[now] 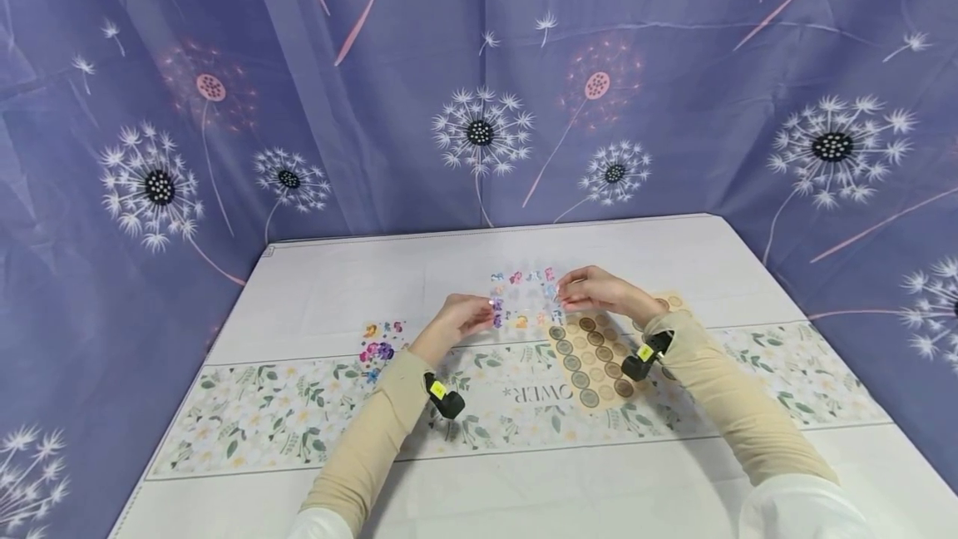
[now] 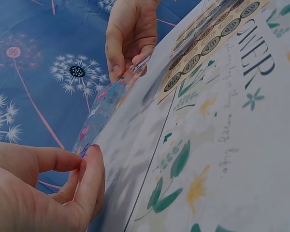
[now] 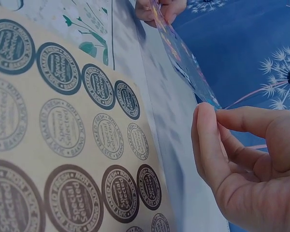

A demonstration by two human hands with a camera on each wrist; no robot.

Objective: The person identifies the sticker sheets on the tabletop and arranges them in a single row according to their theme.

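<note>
A clear sticker sheet (image 1: 524,298) with small colourful cartoon figures along its borders is held up above the table between both hands. My left hand (image 1: 458,318) pinches its left edge between thumb and fingers, seen close in the left wrist view. At the opposite edge, my right hand (image 1: 599,289) pinches the sheet, and its thumb and fingertips meet on the corner in the right wrist view. Below the right forearm lies a tan sheet of round stickers (image 1: 591,360), partly hidden by that arm. Its dark and pale circles read "Special Selected" in the right wrist view.
Another clear sheet with colourful figures (image 1: 377,350) lies by the left forearm, partly covered by it. A floral printed band (image 1: 262,414) runs across the white table (image 1: 352,273). A purple dandelion curtain (image 1: 389,148) hangs behind and at both sides.
</note>
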